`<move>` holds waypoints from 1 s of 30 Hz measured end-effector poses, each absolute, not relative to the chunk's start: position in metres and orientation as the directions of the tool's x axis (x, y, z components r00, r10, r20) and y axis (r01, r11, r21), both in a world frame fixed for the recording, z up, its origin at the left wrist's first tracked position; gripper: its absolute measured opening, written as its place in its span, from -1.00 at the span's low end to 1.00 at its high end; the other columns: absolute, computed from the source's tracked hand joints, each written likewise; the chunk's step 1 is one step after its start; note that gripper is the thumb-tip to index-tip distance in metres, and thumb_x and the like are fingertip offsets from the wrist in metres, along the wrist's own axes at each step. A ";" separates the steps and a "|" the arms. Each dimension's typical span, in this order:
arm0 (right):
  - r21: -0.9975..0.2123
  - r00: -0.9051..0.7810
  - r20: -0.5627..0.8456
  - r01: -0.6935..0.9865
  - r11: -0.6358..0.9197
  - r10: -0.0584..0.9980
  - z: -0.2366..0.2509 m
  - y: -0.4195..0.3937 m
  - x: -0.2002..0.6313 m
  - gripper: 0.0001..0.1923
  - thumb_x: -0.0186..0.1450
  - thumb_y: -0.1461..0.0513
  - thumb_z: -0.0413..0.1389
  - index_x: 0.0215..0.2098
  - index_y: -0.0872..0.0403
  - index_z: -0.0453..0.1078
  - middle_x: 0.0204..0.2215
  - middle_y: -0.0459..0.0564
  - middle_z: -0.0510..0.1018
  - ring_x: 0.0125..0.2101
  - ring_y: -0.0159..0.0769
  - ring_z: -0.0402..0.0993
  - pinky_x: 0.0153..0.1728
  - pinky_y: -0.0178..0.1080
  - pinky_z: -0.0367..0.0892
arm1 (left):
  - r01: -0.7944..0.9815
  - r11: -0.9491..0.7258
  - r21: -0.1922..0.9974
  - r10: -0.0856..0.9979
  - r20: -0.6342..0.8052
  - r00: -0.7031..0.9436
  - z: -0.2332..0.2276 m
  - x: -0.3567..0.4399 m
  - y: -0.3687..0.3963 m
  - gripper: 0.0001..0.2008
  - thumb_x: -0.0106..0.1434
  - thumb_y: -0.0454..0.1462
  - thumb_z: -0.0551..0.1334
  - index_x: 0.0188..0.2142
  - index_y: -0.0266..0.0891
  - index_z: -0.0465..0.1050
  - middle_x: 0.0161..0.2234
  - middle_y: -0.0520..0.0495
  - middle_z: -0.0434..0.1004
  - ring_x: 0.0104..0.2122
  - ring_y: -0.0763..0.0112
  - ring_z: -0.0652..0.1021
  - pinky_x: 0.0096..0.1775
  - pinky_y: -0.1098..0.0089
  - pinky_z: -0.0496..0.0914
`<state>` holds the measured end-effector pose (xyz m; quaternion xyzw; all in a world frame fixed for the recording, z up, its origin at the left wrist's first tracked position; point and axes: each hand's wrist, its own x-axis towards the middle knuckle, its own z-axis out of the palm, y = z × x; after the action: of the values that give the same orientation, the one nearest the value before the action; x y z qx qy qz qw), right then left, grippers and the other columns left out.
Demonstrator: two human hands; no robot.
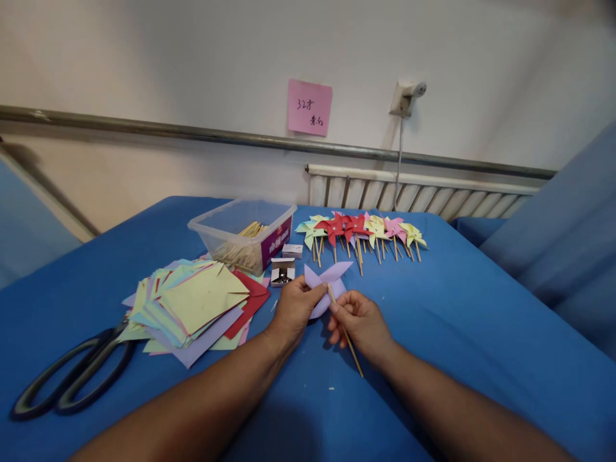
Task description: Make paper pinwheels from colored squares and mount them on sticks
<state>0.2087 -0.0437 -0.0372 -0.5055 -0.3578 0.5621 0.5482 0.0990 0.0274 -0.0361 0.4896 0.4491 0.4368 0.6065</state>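
A purple paper pinwheel (337,272) is held above the blue cloth between my two hands. My left hand (298,301) grips its left side, thumb near the centre. My right hand (359,319) pinches a thin wooden stick (353,355), whose upper end lies against the middle of the pinwheel. The stick slants down toward me. Whether a pin joins stick and paper is hidden by my fingers. Just beyond my left hand, a small open box (282,272) contains shiny metal pins.
Colored paper squares (202,301) pile up at left, over the blades of large black scissors (91,366). A clear plastic bin (216,224) holds wooden sticks; a small closed box (292,251) stands beside it. Several finished pinwheels (356,226) lie at the back, before a radiator (423,192).
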 end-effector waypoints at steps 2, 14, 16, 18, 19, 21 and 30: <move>-0.952 0.109 -0.185 -0.265 -0.151 0.977 -0.037 -0.043 0.210 -0.53 0.01 -0.08 0.23 -0.42 0.05 0.16 -0.70 -0.20 0.46 -0.77 -0.42 0.39 -0.81 -0.46 0.14 | -0.099 0.145 0.985 0.969 -0.121 0.215 -0.035 0.099 0.027 -0.69 -0.12 -0.14 0.39 -0.44 -0.31 0.47 -0.55 -0.02 0.51 -0.58 0.45 0.43 -0.51 0.46 0.23; -0.982 0.191 -0.121 -0.165 -0.089 0.974 -0.036 -0.048 0.213 -0.64 0.24 -0.06 0.00 -0.38 0.07 0.19 -0.72 -0.25 0.33 -0.81 -0.56 0.06 -0.81 -0.47 -0.06 | -0.177 0.194 0.965 0.955 -0.144 0.259 -0.030 0.099 0.022 -0.68 -0.14 -0.21 0.42 -0.39 -0.32 0.46 -0.48 -0.05 0.53 -0.52 0.41 0.48 -0.45 0.44 0.30; -0.996 0.254 -0.069 -0.074 -0.052 0.965 -0.033 -0.051 0.212 -0.65 0.29 -0.05 -0.07 -0.32 0.07 0.20 -0.70 -0.23 0.35 -0.80 -0.54 0.10 -0.80 -0.47 -0.03 | -0.181 0.186 0.966 0.958 -0.137 0.250 -0.031 0.099 0.022 -0.68 -0.14 -0.21 0.42 -0.38 -0.32 0.47 -0.46 -0.06 0.54 -0.49 0.39 0.49 -0.43 0.43 0.31; -1.000 0.291 -0.013 0.012 -0.017 0.957 -0.030 -0.054 0.213 -0.67 0.33 -0.02 -0.10 -0.24 0.07 0.19 -0.68 -0.24 0.37 -0.79 -0.53 0.13 -0.79 -0.47 0.02 | -0.171 0.184 0.968 0.962 -0.141 0.235 -0.031 0.098 0.022 -0.68 -0.13 -0.21 0.42 -0.38 -0.31 0.47 -0.46 -0.05 0.54 -0.49 0.41 0.48 -0.43 0.44 0.31; -0.999 0.294 0.007 0.044 -0.006 0.956 -0.028 -0.055 0.214 -0.68 0.33 -0.01 -0.11 -0.18 0.07 0.18 -0.66 -0.24 0.37 -0.79 -0.52 0.14 -0.79 -0.47 0.04 | -0.169 0.183 0.969 0.962 -0.141 0.234 -0.031 0.098 0.022 -0.68 -0.12 -0.21 0.42 -0.37 -0.31 0.47 -0.46 -0.04 0.53 -0.50 0.42 0.48 -0.43 0.45 0.31; -0.996 0.270 0.031 0.091 0.006 0.962 -0.026 -0.056 0.216 -0.67 0.34 0.02 -0.10 -0.07 0.06 0.18 -0.64 -0.24 0.39 -0.80 -0.51 0.18 -0.79 -0.45 0.08 | -0.168 0.182 0.969 0.960 -0.139 0.243 -0.030 0.098 0.021 -0.69 -0.10 -0.21 0.41 -0.36 -0.31 0.46 -0.47 -0.03 0.53 -0.51 0.44 0.47 -0.44 0.46 0.30; -0.973 0.238 0.132 0.216 0.080 0.962 -0.032 -0.051 0.223 -0.69 0.29 0.12 0.02 -0.04 0.02 0.39 -0.49 -0.14 0.43 -0.74 -0.52 0.28 -0.75 -0.41 0.16 | -0.157 0.180 0.971 0.961 -0.140 0.240 -0.029 0.101 0.019 -0.69 -0.13 -0.23 0.42 -0.37 -0.31 0.47 -0.46 -0.06 0.55 -0.48 0.39 0.51 -0.43 0.43 0.33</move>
<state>0.2225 -0.0510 -0.0317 -0.5801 -0.5075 0.3510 0.5317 0.1008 0.0188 -0.0289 0.4652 0.4321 0.4397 0.6352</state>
